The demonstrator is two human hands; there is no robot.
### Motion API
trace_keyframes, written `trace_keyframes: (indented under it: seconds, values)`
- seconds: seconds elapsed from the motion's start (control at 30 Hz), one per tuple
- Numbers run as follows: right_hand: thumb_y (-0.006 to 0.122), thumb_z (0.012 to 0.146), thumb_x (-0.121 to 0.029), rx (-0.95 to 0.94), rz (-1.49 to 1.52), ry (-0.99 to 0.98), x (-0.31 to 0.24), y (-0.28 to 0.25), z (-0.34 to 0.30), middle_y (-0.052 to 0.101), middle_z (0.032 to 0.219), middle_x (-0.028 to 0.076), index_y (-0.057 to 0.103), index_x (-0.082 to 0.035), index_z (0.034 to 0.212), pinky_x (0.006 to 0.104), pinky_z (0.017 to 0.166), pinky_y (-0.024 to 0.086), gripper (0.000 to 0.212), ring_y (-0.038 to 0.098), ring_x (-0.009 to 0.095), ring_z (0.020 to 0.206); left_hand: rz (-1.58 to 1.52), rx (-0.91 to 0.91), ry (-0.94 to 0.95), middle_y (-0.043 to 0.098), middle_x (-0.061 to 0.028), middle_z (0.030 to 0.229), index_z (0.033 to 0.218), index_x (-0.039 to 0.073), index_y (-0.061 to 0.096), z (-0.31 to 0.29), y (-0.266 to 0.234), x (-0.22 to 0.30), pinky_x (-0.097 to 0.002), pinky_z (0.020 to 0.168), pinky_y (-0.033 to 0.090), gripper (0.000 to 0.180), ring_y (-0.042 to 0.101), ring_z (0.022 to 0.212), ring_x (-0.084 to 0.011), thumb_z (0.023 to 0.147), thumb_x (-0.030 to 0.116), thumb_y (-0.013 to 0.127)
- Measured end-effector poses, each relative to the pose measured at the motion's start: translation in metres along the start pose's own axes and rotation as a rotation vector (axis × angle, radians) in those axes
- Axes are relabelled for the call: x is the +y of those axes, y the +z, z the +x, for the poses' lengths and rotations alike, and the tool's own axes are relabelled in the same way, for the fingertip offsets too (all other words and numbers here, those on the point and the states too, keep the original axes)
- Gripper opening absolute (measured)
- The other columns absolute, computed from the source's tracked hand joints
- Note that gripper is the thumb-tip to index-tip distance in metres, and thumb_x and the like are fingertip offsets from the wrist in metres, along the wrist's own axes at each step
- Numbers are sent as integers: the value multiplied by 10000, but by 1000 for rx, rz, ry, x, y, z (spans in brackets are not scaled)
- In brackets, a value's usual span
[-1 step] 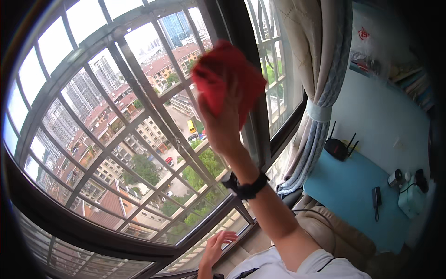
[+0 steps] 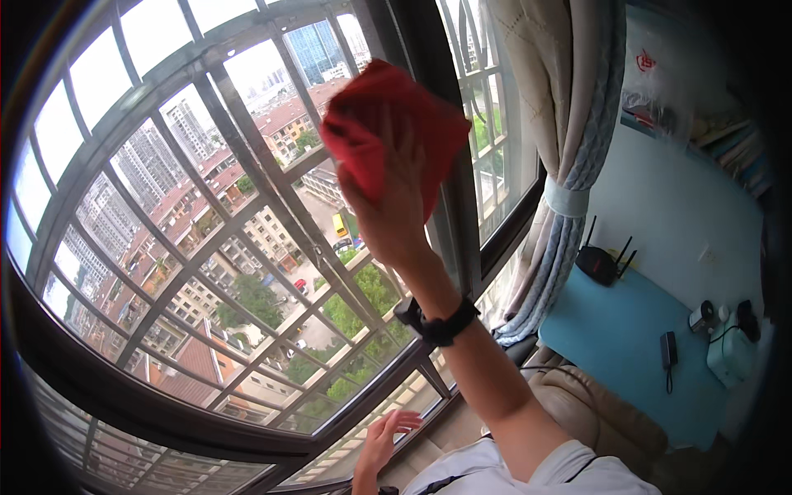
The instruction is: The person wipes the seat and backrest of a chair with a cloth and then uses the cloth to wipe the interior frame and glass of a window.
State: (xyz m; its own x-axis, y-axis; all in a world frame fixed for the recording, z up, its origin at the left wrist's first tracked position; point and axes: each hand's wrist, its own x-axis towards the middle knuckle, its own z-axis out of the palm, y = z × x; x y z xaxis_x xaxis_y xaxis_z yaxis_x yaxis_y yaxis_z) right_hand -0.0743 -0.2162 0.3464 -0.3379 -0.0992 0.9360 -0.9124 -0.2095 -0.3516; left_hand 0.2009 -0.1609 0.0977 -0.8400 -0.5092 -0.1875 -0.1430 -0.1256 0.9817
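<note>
My right hand [image 2: 386,202] is raised to the upper part of the window, its fingers spread over a folded red cloth [image 2: 433,140] that it holds at the glass. The cloth lies beside the dark upright of the window frame [image 2: 450,177] and hides part of the pane behind it. A black band with a small box [image 2: 445,323] is strapped on that wrist. Low in view, near the bottom rail of the window, my left hand [image 2: 382,437] is empty, its fingers loosely stretched out and apart.
Metal bars [image 2: 223,219] stand outside the glass, with buildings beyond. A tied curtain [image 2: 561,140] hangs right of the window. Farther right, a blue table [image 2: 627,355] bears a black router [image 2: 601,264] and small devices. A beige leather seat [image 2: 623,412] is below.
My right hand and the red cloth have shifted a little to the left across the window. My left hand has stayed in place.
</note>
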Motion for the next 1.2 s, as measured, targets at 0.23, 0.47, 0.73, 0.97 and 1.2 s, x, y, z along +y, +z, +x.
trace_keyframes:
  seconds: [0.23,0.47,0.73,0.97,1.2]
  values:
    - [553,947,-326,-154,66,278,49,-7,-123,267,1516,254,514,-104,1345,534,1154,157,458,180,497,1398,-72,-17,-58,692,-140,1060,1100,-43,646,-13,6,-14,-320,850,499,544,667,953,-217,1048,395,328]
    - [530,986,-361,18,316,980,107,-19,-341,460,1383,207,428,-1,1361,380,1072,328,530,450,337,1267,30,-171,-147,689,-109,1059,1138,-16,653,-4,12,-16,-297,859,454,558,632,956,-179,1059,396,284]
    - [489,992,-461,73,486,1014,41,2,-174,414,647,9,560,-6,882,365,575,380,473,396,122,611,-4,-118,-113,685,-106,1060,1125,-17,645,-26,6,-16,-319,900,434,827,627,982,-203,998,613,124]
    - [620,876,-333,-35,30,56,-14,13,-21,214,1527,280,376,-117,1463,670,1102,121,671,137,546,1393,64,-87,-83,690,-110,1057,1122,-17,637,-19,16,-3,-320,912,429,966,631,982,-202,921,720,45]
    - [630,833,-116,-143,94,345,26,-15,-139,402,1391,221,502,-224,1371,608,1096,223,564,309,526,1294,79,-37,-153,688,-124,1044,1129,-32,633,-19,19,-16,-316,906,440,985,640,970,-209,912,731,49]
